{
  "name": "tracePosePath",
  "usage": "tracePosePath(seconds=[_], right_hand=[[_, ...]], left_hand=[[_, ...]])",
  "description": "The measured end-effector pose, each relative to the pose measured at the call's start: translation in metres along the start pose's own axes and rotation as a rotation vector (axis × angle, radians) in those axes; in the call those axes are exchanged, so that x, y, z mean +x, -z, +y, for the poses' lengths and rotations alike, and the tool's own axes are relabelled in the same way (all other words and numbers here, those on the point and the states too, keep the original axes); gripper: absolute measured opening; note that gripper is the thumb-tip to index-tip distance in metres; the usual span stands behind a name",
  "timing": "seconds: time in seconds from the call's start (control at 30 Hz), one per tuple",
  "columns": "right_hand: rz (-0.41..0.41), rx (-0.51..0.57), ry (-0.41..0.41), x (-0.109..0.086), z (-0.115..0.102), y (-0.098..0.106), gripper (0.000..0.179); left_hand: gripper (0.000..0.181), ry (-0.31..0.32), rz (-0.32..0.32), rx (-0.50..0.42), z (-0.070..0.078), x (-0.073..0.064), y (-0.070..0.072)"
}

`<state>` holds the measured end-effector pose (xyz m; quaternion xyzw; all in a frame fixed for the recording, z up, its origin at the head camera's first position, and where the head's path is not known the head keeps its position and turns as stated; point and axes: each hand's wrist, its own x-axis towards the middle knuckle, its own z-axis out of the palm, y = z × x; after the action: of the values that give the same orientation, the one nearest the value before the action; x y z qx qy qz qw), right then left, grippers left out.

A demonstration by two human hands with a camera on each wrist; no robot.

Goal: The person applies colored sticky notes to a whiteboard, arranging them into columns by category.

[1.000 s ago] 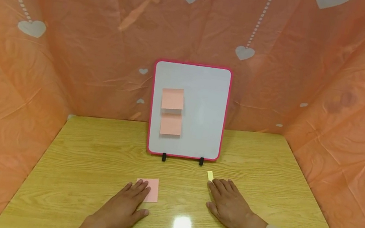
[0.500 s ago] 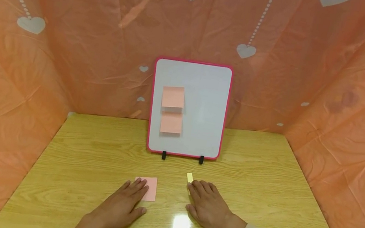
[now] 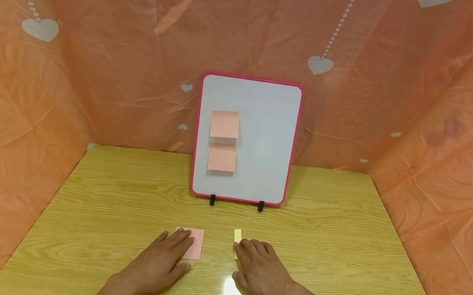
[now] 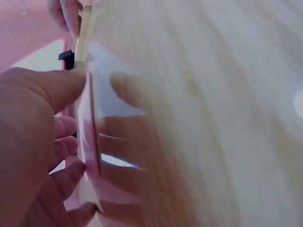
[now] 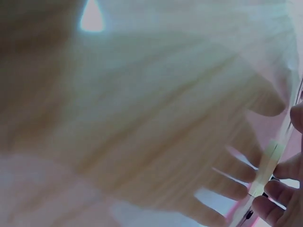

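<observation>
On the table, my left hand [image 3: 154, 267] rests with fairly straight fingers over the left part of a square pink sticky note pad [image 3: 196, 249]. Seen from the left wrist, that pad [image 4: 93, 127] appears edge-on beside my fingertips. To its right, a narrow yellow sticky note pad [image 3: 237, 234] lies partly under the fingers of my right hand [image 3: 263, 274], which are extended. The right wrist view has my fingertips touching this yellow pad [image 5: 266, 170], with the thumb [image 5: 297, 116] apart from it.
Behind the hands stands a whiteboard [image 3: 265, 142] with a pink frame, on black feet. Two pink sticky notes [image 3: 224, 124] hang one above the other on its left half. Orange cloth [image 3: 136, 75] with white hearts surrounds the wooden table [image 3: 323, 218].
My right hand has slid left and slightly towards me with the yellow pad, bringing it closer to the pink pad. The left hand has stayed on the pink pad.
</observation>
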<state>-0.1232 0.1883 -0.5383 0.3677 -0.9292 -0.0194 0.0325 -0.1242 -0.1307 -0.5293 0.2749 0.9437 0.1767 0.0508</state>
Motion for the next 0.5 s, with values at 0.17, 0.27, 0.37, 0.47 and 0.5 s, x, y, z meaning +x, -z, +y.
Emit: tracePosePath(seconds=[0.17, 0.27, 0.37, 0.47, 0.5], right_hand=[[0.011, 0.026, -0.01, 0.0, -0.001, 0.001, 0.059], [0.038, 0.046, -0.026, -0.001, 0.002, 0.003, 0.058], [0.096, 0.016, -0.018, -0.001, 0.009, 0.004, 0.056], [0.169, -0.052, 0.016, -0.002, 0.016, 0.004, 0.052], [0.193, -0.069, 0.03, -0.002, 0.018, 0.004, 0.05]], left_hand=[[0.063, -0.017, 0.017, 0.008, 0.011, 0.01, 0.001], [0.065, -0.052, 0.011, 0.024, 0.018, 0.021, 0.0], [0.069, -0.091, -0.025, 0.043, 0.025, 0.034, 0.0], [0.076, -0.143, -0.079, 0.08, 0.028, 0.048, -0.001], [0.079, -0.16, -0.096, 0.095, 0.029, 0.053, -0.001]])
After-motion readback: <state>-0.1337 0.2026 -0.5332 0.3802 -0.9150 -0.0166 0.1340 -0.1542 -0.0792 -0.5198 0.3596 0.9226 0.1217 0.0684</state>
